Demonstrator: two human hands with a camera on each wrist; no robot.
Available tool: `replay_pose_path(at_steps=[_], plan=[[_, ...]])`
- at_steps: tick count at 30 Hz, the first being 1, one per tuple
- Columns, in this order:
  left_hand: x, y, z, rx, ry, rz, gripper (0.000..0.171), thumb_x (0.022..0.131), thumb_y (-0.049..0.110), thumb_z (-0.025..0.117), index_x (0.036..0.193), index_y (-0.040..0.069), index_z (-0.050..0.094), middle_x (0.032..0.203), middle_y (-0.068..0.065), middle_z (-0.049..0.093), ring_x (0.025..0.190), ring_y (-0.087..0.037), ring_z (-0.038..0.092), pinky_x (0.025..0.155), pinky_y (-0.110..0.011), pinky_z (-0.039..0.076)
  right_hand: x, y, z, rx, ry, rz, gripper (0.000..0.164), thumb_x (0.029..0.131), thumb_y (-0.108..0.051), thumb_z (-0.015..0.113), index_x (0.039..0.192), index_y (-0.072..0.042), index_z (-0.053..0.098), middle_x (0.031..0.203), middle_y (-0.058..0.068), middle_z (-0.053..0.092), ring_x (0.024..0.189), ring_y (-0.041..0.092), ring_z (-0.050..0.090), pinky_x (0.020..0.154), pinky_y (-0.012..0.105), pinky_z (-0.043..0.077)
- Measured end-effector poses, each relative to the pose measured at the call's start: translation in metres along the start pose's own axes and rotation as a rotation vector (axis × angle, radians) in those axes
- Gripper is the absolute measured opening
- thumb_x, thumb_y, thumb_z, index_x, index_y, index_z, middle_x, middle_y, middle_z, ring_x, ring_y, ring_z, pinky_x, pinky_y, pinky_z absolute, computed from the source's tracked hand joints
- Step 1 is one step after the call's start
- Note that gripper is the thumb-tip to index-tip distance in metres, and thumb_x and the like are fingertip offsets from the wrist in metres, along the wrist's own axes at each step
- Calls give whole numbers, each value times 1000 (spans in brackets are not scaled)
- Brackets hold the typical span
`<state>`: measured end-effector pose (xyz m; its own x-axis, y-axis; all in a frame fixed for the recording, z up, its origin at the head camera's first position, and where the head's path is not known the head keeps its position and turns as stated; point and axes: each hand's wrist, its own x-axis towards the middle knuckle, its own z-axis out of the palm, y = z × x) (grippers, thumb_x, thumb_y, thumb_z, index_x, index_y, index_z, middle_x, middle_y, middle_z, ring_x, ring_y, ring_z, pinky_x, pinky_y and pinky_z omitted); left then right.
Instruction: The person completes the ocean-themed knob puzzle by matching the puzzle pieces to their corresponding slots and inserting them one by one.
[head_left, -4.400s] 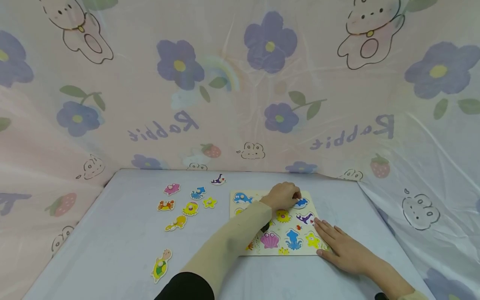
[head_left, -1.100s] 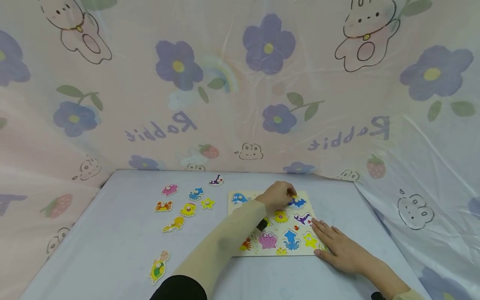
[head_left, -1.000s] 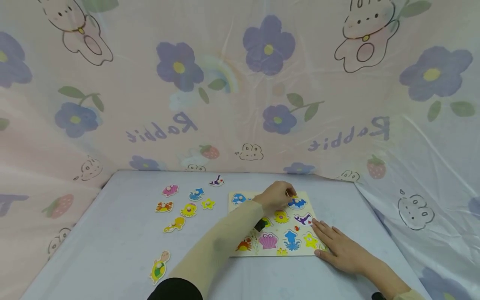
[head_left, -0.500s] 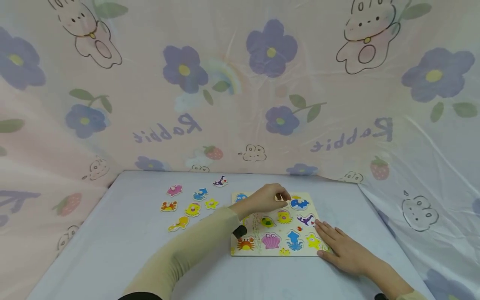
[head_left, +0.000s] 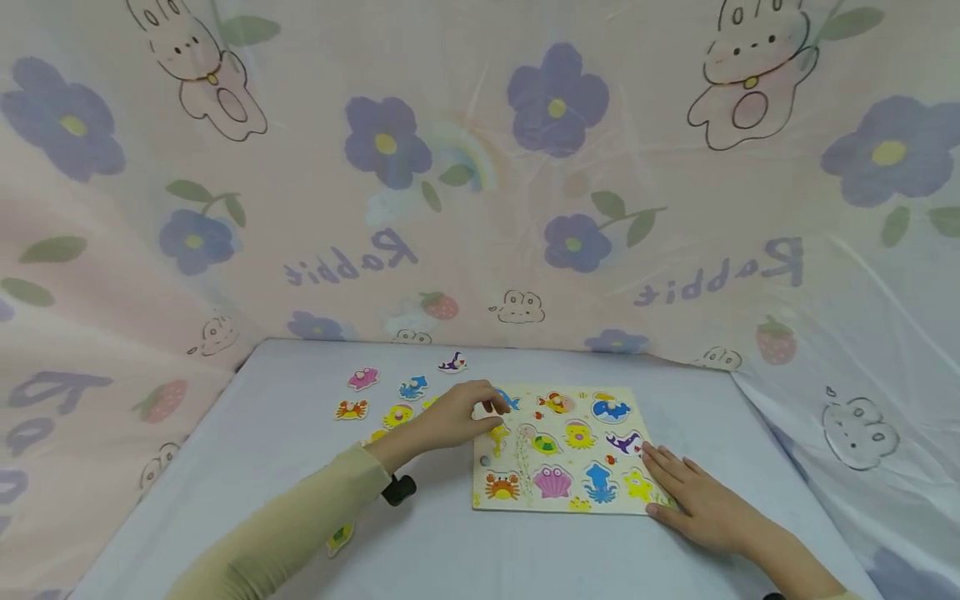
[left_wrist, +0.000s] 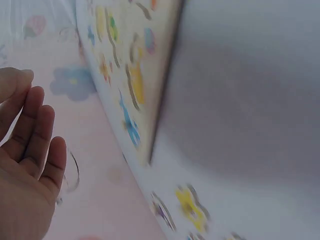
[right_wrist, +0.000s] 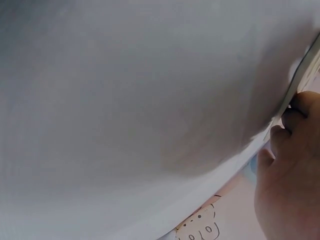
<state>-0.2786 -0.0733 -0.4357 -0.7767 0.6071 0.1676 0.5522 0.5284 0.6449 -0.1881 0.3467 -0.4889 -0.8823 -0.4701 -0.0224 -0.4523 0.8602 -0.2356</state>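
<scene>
A puzzle board [head_left: 517, 500] with sea animal pictures lies on the table. In its top right place is a blue knobbed fish piece [head_left: 611, 409], and a knobbed orange fish piece [head_left: 556, 403] is at the top middle. My left hand [head_left: 450, 417] is over the board's left edge, its fingers loosely bent with nothing seen between them; the left wrist view shows the same hand [left_wrist: 30, 145] in the air. My right hand [head_left: 705, 500] rests with straight fingers on the board's right edge. The blue whale [head_left: 508, 399] at the top left is partly hidden by my left fingers.
Left of the board lie loose pieces: a pink shell [head_left: 363, 379], a crab [head_left: 351, 409], a blue squid [head_left: 413, 387], a purple fish-like piece [head_left: 452, 362] and a yellow octopus [head_left: 397, 415]. A turtle [head_left: 340, 538] is partly behind my left sleeve. A patterned curtain hangs behind the table.
My left hand has let go of the blue fish piece at the board's top right and moved left to the board's left edge. My right hand has stayed on the board's right edge.
</scene>
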Motion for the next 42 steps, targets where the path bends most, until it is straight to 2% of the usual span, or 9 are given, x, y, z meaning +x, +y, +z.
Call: replay_pose_path(at_steps=[7, 10, 16, 21, 24, 27, 32, 36, 42], plan=[[-40, -33, -35, 20, 113, -57, 17, 97, 12, 75, 114, 15, 73, 109, 8, 69, 103, -19, 62, 89, -46, 54, 1, 2, 1, -14, 10, 7, 80, 100, -60, 59, 158, -7, 43, 166, 11, 36, 150, 42, 35, 105, 2, -16], [-55, -47, -48, 30, 152, -73, 16, 97, 12, 75, 113, 15, 73, 109, 7, 70, 103, -20, 63, 86, -42, 53, 1, 2, 2, -25, 17, 2, 80, 99, -60, 59, 157, -7, 44, 165, 12, 38, 148, 42, 37, 104, 2, -16], [-81, -70, -67, 42, 199, -135, 16, 98, 12, 74, 114, 10, 73, 112, -1, 72, 101, -20, 62, 83, -39, 49, 0, 3, 4, -32, 49, -19, 77, 99, -56, 62, 156, -7, 46, 164, 11, 40, 147, 40, 40, 107, 3, -14], [-107, -85, -76, 66, 206, -216, 17, 97, 10, 74, 114, 8, 74, 109, -1, 72, 99, -18, 62, 84, -37, 53, 0, 5, 7, -44, 64, -34, 76, 99, -55, 63, 156, -7, 47, 163, 11, 41, 147, 35, 40, 108, 3, -13], [-124, -92, -79, 62, 180, -258, 16, 96, 9, 74, 112, 8, 74, 109, 0, 72, 98, -17, 61, 82, -32, 53, 0, 6, 8, -46, 62, -32, 76, 99, -55, 63, 156, -7, 47, 164, 11, 41, 148, 35, 40, 108, 3, -13], [-136, -98, -81, 59, 136, -270, 14, 96, 9, 74, 110, 8, 74, 107, 0, 71, 95, -16, 60, 77, -28, 51, 1, 6, 7, -48, 63, -28, 76, 99, -56, 63, 155, -7, 47, 164, 11, 41, 147, 37, 40, 108, 3, -14], [-146, -108, -79, 63, 72, -265, 9, 96, 11, 76, 104, 13, 76, 99, 5, 69, 91, -12, 58, 74, -26, 49, 0, 7, 7, -48, 59, -19, 76, 99, -56, 62, 156, -8, 47, 164, 10, 40, 148, 37, 39, 108, 3, -14], [-150, -115, -78, 70, 64, -214, 10, 94, 7, 76, 101, 14, 78, 101, 6, 73, 89, -11, 59, 76, -27, 50, -1, 7, 7, -54, 65, -26, 76, 99, -56, 62, 156, -8, 46, 164, 10, 40, 149, 34, 38, 109, 4, -14], [-150, -117, -76, 71, 48, -199, 14, 94, 5, 76, 99, 17, 80, 103, 8, 71, 97, -12, 61, 88, -37, 53, 0, 4, 5, -51, 59, -34, 76, 100, -56, 61, 156, -8, 46, 164, 10, 41, 148, 35, 40, 109, 3, -13]])
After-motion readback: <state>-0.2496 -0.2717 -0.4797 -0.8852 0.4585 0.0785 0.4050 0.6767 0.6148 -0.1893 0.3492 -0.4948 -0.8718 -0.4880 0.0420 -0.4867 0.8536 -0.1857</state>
